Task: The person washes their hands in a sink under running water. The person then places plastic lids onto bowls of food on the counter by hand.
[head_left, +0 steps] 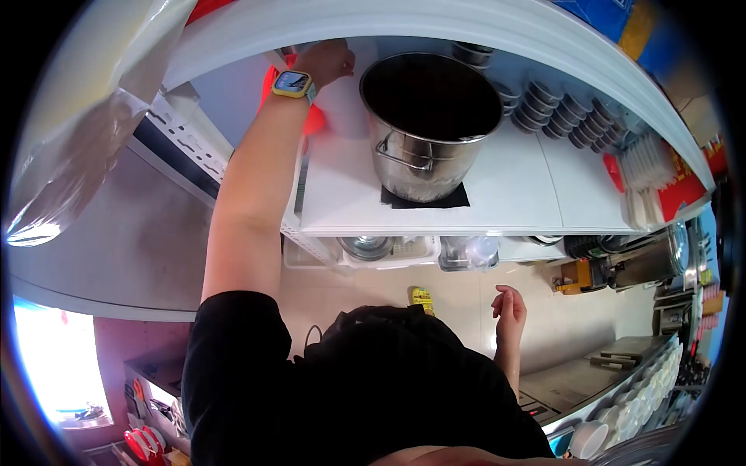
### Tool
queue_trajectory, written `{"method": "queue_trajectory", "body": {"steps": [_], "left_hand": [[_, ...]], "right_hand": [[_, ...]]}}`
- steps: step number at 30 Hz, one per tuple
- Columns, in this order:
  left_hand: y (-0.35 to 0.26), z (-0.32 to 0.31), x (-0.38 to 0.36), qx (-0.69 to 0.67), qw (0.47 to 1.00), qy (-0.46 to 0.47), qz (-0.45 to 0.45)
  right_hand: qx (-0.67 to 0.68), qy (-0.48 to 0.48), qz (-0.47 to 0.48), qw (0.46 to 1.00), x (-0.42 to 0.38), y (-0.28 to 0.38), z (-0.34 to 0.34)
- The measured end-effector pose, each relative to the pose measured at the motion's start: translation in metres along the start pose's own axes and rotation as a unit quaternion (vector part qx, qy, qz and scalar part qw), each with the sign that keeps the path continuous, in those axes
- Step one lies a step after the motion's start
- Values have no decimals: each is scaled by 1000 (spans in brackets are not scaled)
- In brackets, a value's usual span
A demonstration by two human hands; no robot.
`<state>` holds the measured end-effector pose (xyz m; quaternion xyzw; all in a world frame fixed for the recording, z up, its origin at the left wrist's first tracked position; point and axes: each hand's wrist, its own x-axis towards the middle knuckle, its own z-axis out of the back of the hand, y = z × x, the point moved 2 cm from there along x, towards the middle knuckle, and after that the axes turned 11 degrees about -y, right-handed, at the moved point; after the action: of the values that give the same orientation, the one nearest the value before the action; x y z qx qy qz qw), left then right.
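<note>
My left hand (pixel 330 60) reaches deep into the shelf at the back left, below the upper shelf edge. Its fingers are curled in, and whatever they hold is hidden. A whitish translucent object (pixel 343 105) is just below it, and a bright red item (pixel 314 118) shows beside my wrist. Right of this hand stands a large steel pot (pixel 423 159) with a dark inside and a wire handle, on a black mat (pixel 454 199). My right hand (pixel 509 307) hangs low at my side, fingers loosely bent and apart, holding nothing.
Stacks of small metal tins (pixel 540 105) line the back of the white shelf (pixel 513 182). White plastic pieces (pixel 649 167) lie at its right end. A lower shelf holds a white basket (pixel 416 252). A plastic-wrapped bundle (pixel 85 116) hangs at upper left; a counter (pixel 598 365) runs along the right.
</note>
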<state>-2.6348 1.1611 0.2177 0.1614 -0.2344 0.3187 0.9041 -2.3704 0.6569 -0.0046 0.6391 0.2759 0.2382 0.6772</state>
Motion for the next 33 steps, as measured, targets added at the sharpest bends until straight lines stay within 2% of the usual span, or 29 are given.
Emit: {"method": "queue_trajectory", "body": {"steps": [2,6,8,11,14,18,23,27,30,33], "left_hand": [[0,-2,-1,8,999,-33,-19],[3,-5,1,10,1000,-25,-12],[3,-8,3,68,996,-57,-27],[2,-10,1,77,994,-78,-26],[-3,-7,-4,55,992,-111,-26],[-3,-10,-8,66,992,-101,-46],[-3,-8,-11,63,982,-161,-76],[-4,-6,-12,40,989,-121,-70],[-6,-5,-15,104,987,-95,-81],[-3,-8,-14,51,994,-86,-48]], "right_hand": [[-2,-2,-1,1000,-1,3,-1],[-4,0,-1,1000,0,6,0],[-5,2,1,1000,1,7,0],[-5,6,1,1000,2,8,0],[-7,10,-2,1000,2,7,-2],[-7,14,-9,1000,3,5,-4],[-12,21,-4,1000,5,5,-4],[-11,22,-10,1000,7,5,-3],[-14,28,-7,999,8,5,-3],[-13,31,-5,999,9,6,-4]]}}
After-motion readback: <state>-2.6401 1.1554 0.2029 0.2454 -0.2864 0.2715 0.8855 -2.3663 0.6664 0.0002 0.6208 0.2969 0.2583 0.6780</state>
